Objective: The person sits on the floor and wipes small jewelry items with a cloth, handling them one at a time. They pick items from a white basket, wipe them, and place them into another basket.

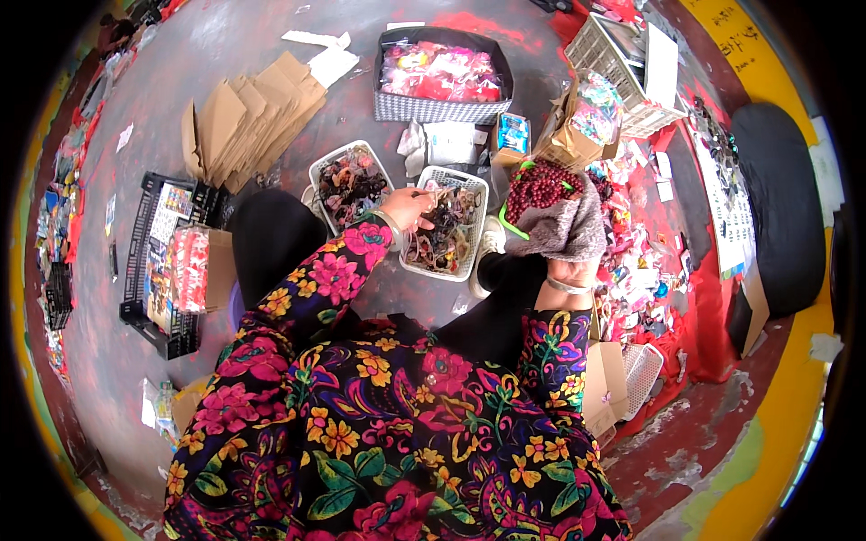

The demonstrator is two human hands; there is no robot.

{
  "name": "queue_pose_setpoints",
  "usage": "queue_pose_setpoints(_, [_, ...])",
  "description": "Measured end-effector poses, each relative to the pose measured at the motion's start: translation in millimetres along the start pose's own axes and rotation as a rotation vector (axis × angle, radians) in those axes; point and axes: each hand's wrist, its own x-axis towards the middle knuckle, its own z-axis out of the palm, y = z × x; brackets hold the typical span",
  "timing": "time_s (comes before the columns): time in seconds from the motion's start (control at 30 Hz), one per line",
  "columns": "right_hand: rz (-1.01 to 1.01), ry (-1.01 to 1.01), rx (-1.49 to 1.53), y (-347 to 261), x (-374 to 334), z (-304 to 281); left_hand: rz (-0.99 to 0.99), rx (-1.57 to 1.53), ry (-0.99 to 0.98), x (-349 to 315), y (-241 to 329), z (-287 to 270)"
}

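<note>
My left hand (408, 209) reaches over the left rim of a white plastic basket (485, 203), its fingers apart near a jumble of hair ties (448, 219), brown, black and pale. To its left, a second white basket (317, 177) is filled with dark brown and reddish hair ties (350, 183). On the right, a fuzzy grey-brown cloth (568, 221) drapes over my right hand (573, 271), which grips it from below; its fingertips are hidden. Against the cloth's upper left lies a cluster of dark red beads (538, 191) with a bright green rim (508, 216).
A grey patterned bin (442, 110) of bagged pink goods stands ahead. Folded cardboard (257, 113) and a black crate (135, 261) are at left. An open carton (561, 126), a beige crate (622, 81) and scattered small goods (645, 261) crowd the right.
</note>
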Motion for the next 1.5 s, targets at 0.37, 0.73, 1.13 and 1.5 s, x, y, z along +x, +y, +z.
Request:
queue_pose_setpoints(0.37, [-0.168,0.612,-0.269,24,11,19,-0.113,-0.633,-0.161,-7,10,-18])
queue_pose_setpoints(0.73, [0.25,0.686,-0.103,96,12,-12,-0.021,-0.862,-0.597,-110,33,-22])
queue_pose_setpoints(1.13, [0.423,0.631,-0.064,128,-10,26,0.23,-0.471,-0.356,-131,17,-23])
queue_pose_setpoints(1.5, [0.643,0.489,-0.469,119,-11,42,0.455,0.337,-0.068,-123,2,-7])
